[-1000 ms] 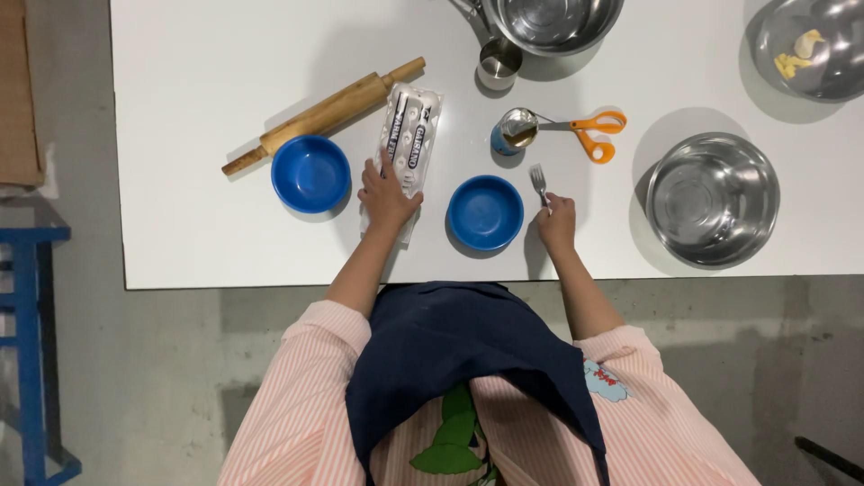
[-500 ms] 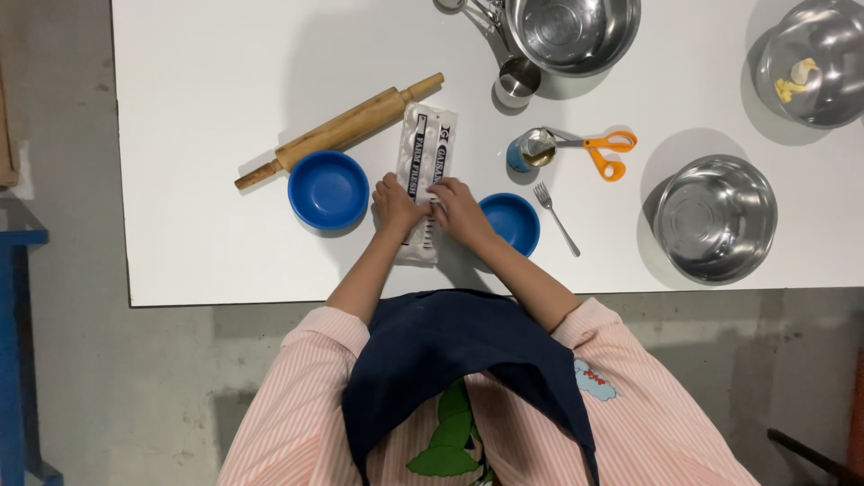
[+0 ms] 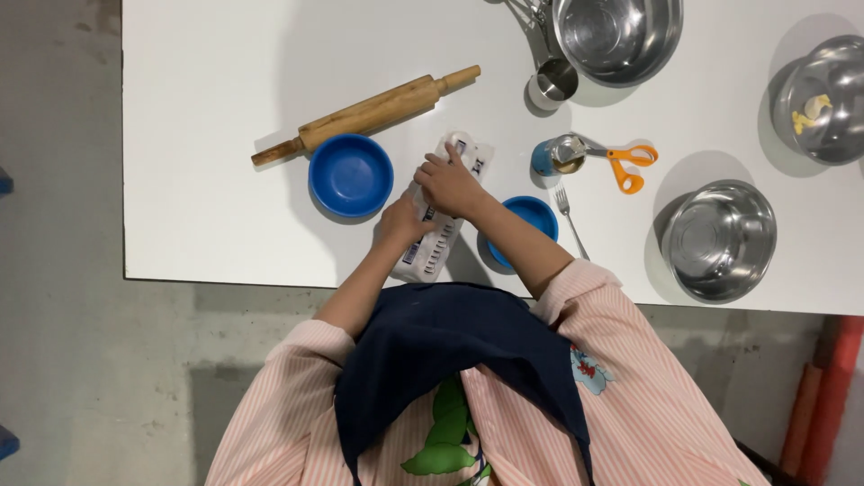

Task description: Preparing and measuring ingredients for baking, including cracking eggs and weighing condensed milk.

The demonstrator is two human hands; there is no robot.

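Observation:
A white plastic packet (image 3: 430, 254) lies on the white table (image 3: 207, 81) in front of me. My left hand (image 3: 402, 220) grips its lower left side. My right hand (image 3: 450, 183) rests on its upper half, fingers curled over the top end. A blue bowl (image 3: 350, 175) sits just left of the packet. A second blue bowl (image 3: 536, 216) is partly hidden under my right forearm. A fork (image 3: 570, 216) lies to the right of that bowl.
A wooden rolling pin (image 3: 369, 113) lies slantwise above the left bowl. Orange-handled scissors (image 3: 623, 162) and a small tin (image 3: 556, 154) are right of the packet. Steel bowls stand at the top (image 3: 617, 36), the right (image 3: 718, 238) and the far right (image 3: 823, 99), with a measuring cup (image 3: 555, 85).
My right hand left the fork beside the blue bowl and moved left onto the packet, then slid up to its top end. My left hand stayed on the packet.

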